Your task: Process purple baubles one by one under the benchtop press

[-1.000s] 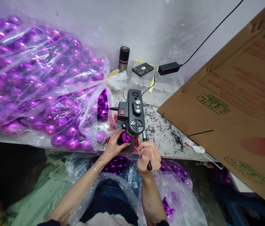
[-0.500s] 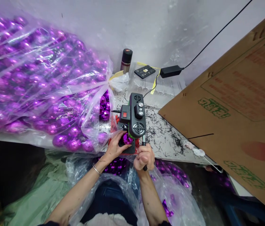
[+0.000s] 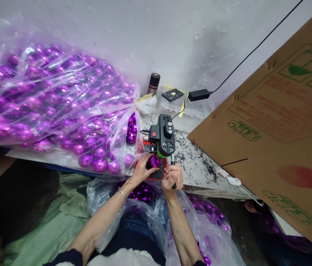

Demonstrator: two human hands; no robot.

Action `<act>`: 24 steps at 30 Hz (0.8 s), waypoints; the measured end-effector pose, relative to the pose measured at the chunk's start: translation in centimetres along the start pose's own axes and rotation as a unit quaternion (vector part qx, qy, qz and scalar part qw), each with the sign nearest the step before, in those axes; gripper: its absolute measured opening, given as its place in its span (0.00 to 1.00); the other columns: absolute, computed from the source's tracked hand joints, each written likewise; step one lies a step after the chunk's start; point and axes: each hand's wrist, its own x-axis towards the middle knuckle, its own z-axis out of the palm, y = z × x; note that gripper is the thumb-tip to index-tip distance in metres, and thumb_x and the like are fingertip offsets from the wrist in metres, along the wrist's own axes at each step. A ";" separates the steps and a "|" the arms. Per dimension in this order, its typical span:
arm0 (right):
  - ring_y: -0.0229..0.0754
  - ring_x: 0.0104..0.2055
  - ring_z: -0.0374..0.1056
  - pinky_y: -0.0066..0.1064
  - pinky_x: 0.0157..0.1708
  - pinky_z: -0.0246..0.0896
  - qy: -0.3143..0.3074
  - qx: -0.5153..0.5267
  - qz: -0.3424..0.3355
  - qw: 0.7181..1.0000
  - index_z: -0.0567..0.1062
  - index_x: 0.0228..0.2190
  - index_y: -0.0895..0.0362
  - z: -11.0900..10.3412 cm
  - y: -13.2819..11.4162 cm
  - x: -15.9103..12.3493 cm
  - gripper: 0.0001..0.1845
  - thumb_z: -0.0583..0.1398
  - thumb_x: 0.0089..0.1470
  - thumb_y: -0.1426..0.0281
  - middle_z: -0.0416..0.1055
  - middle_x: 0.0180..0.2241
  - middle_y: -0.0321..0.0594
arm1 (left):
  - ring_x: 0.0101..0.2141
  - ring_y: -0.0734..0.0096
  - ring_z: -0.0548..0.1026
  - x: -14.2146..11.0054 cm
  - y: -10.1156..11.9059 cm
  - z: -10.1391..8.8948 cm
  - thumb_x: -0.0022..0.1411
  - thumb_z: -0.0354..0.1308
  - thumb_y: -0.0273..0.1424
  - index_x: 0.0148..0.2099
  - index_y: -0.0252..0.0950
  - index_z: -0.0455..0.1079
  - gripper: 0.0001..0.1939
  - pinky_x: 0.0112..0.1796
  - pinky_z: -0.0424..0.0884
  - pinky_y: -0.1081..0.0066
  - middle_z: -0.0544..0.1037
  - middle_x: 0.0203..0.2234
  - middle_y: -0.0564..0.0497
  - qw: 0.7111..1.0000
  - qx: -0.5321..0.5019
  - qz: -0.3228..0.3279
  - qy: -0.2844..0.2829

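A shiny purple faceted ball [image 3: 155,161] sits under the head of a small black bench drill press [image 3: 167,135]. My left hand [image 3: 142,170] is closed on the ball from its left side, thumb in front and fingers behind. My right hand [image 3: 173,177] wraps round the black-gripped lever handle [image 3: 172,159] at the machine's right side. Beneath the machine lies a red mat [image 3: 140,150]. The drill head hides the ball's upper edge and whatever touches it there.
A big clear bag of purple balls [image 3: 61,107] fills the left side. Right stands a large cardboard box [image 3: 255,122]. Behind are a dark bottle [image 3: 154,83], a phone [image 3: 172,95] and a black power adapter [image 3: 200,95]. Black shavings [image 3: 208,168] litter the table. Bagged balls [image 3: 208,208] lie over my lap.
The view has shifted, so the scene sits slightly lower and the machine farther right. Both hands keep their hold on the ball and the lever handle.
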 end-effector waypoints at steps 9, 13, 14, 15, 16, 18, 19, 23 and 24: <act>0.35 0.24 0.63 0.31 0.27 0.57 -0.023 0.007 -0.006 1.000 0.64 0.25 0.51 -0.8 -1.2 4.2 0.23 0.51 0.77 0.70 0.66 0.24 0.30 | 0.61 0.42 0.82 -0.2 -0.1 0.4 0.64 0.77 0.34 0.67 0.36 0.72 0.32 0.61 0.79 0.43 0.83 0.60 0.34 0.999 0.022 0.023 0.016; 0.36 0.25 0.65 0.32 0.28 0.58 -0.045 0.009 0.071 0.996 0.68 0.26 0.52 -1.3 -2.5 6.0 0.22 0.54 0.76 0.70 0.67 0.23 0.30 | 0.65 0.45 0.80 -5.0 0.7 -0.6 0.72 0.68 0.33 0.72 0.39 0.66 0.30 0.62 0.79 0.44 0.79 0.64 0.34 0.992 0.086 0.091 0.021; 0.36 0.25 0.65 0.32 0.28 0.58 -0.045 0.014 0.078 0.996 0.68 0.26 0.52 -1.3 -2.7 6.0 0.22 0.54 0.76 0.70 0.67 0.23 0.30 | 0.65 0.44 0.79 -6.4 1.1 -1.1 0.73 0.68 0.35 0.72 0.39 0.66 0.30 0.62 0.79 0.44 0.78 0.65 0.33 0.988 0.111 0.110 0.018; 0.36 0.25 0.65 0.32 0.28 0.59 -0.042 0.018 0.077 0.996 0.68 0.25 0.52 -1.2 -2.8 5.8 0.23 0.53 0.76 0.70 0.67 0.23 0.30 | 0.65 0.44 0.79 -7.7 1.7 -1.7 0.73 0.68 0.38 0.73 0.38 0.65 0.32 0.62 0.80 0.45 0.78 0.65 0.32 0.983 0.132 0.129 0.018; 0.36 0.25 0.65 0.32 0.28 0.59 -0.038 0.022 0.070 0.997 0.68 0.25 0.52 -1.2 -2.9 5.5 0.23 0.53 0.76 0.70 0.68 0.23 0.31 | 0.63 0.44 0.81 -8.6 2.3 -2.4 0.73 0.68 0.42 0.73 0.37 0.65 0.33 0.60 0.81 0.46 0.79 0.64 0.32 0.977 0.146 0.151 0.023; 0.36 0.26 0.66 0.32 0.28 0.60 -0.032 0.026 0.052 0.998 0.66 0.25 0.52 -1.0 -2.8 4.7 0.23 0.53 0.76 0.71 0.68 0.24 0.31 | 0.58 0.49 0.84 -8.7 3.7 -4.2 0.75 0.65 0.43 0.71 0.36 0.67 0.29 0.56 0.83 0.52 0.83 0.58 0.34 0.966 0.157 0.201 0.049; 0.37 0.26 0.67 0.32 0.27 0.60 -0.031 0.024 0.045 0.998 0.66 0.24 0.52 -1.0 -2.8 4.4 0.23 0.52 0.76 0.71 0.68 0.24 0.32 | 0.56 0.52 0.85 -8.0 4.4 -5.2 0.78 0.62 0.39 0.70 0.37 0.68 0.24 0.56 0.84 0.55 0.85 0.56 0.36 0.959 0.160 0.226 0.068; 0.38 0.26 0.67 0.33 0.27 0.61 -0.029 0.010 0.037 0.999 0.66 0.24 0.51 -0.9 -2.6 3.9 0.23 0.52 0.75 0.72 0.68 0.23 0.32 | 0.56 0.56 0.85 -1.2 5.5 -9.5 0.77 0.52 0.23 0.62 0.38 0.77 0.18 0.59 0.80 0.56 0.87 0.53 0.40 0.950 0.248 0.162 0.097; 0.38 0.26 0.67 0.32 0.27 0.61 -0.029 0.009 0.035 0.999 0.66 0.24 0.51 -0.9 -2.6 3.9 0.23 0.52 0.75 0.72 0.68 0.23 0.32 | 0.52 0.55 0.86 0.6 5.5 -10.5 0.76 0.52 0.22 0.59 0.38 0.79 0.19 0.57 0.81 0.57 0.88 0.50 0.40 0.953 0.281 0.099 0.062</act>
